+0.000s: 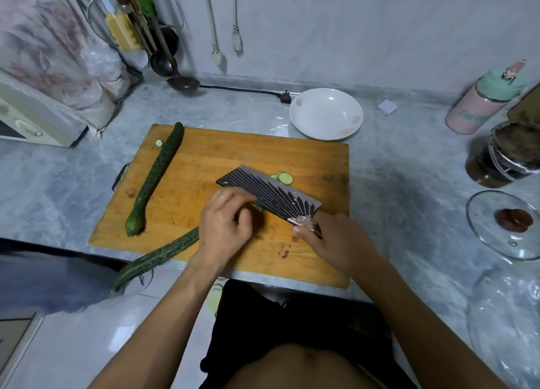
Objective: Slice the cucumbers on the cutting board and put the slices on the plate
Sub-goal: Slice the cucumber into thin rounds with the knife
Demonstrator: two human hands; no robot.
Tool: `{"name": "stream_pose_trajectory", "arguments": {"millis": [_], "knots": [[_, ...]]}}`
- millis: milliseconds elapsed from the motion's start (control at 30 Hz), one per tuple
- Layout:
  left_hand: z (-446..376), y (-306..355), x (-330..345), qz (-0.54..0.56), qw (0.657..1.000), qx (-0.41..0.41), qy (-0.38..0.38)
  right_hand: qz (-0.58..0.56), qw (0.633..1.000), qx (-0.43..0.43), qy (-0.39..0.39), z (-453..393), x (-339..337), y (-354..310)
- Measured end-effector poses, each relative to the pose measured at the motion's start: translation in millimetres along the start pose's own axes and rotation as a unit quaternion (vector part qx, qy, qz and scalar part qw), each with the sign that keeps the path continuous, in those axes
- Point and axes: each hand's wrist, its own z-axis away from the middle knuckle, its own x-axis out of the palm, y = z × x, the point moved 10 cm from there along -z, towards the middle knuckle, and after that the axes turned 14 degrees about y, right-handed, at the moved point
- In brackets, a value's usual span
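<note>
The only writing I can find is green script on the pink bottle with a mint lid [479, 108], too blurred to read. My right hand [336, 242] grips the handle of the dark ribbed cleaver [268, 194], blade over the wooden cutting board [233, 161], while my left hand [225, 228] curls its fingers around the long green cucumber [157, 257] overhanging the board's near edge. A few pale slices [285, 177] lie just beyond the blade, a second whole cucumber [156, 175] rests at the board's left, and the white plate [325, 114] sits behind it.

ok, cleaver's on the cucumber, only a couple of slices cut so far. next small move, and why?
Probably press the cleaver down for another slice. The right hand grips its handle, the blade sits beside the left hand, which pins the cucumber. Only a few slices lie on the cutting board, the plate holds none, and a second cucumber is uncut.
</note>
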Motion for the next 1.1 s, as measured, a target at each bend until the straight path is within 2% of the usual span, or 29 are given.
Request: {"name": "stream_pose_trajectory", "arguments": {"millis": [67,133,167,267,333,367,434,534,600,734,867,1100], "knots": [[-4,15,21,0.018,0.995,0.038,-0.093,0.009,1.000,-0.010,-0.003,1,2,-2],[-11,14,30,0.027,0.992,0.010,-0.125,0.007,1.000,-0.017,0.001,3,4,-4],[-17,10,26,0.033,0.994,-0.019,-0.102,-0.006,1.000,-0.010,0.003,5,4,-3],[-24,-14,-9,0.041,0.990,-0.127,0.043,-0.088,0.995,0.042,0.010,12,6,4],[-14,-31,-32,0.017,0.980,-0.162,0.111,-0.132,0.989,0.069,0.004,14,8,4],[-5,-42,-39,0.000,0.978,-0.170,0.121,-0.148,0.986,0.078,-0.006,14,9,1],[13,-64,-38,-0.027,0.980,-0.179,0.081,-0.177,0.979,0.097,-0.029,13,13,-6],[36,-82,-19,-0.076,0.986,-0.149,-0.026,-0.241,0.957,0.142,-0.074,13,20,-20],[45,-86,-10,-0.101,0.985,-0.128,-0.054,-0.278,0.939,0.177,-0.097,13,23,-28],[48,-86,-2,-0.142,0.983,-0.110,-0.027,-0.268,0.944,0.154,-0.112,11,21,-48],[49,-81,2,-0.121,0.989,-0.089,0.003,-0.239,0.958,0.121,-0.106,16,22,-59],[51,-80,5,-0.140,0.989,-0.050,0.008,-0.194,0.968,0.103,-0.124,21,20,-67]]}}
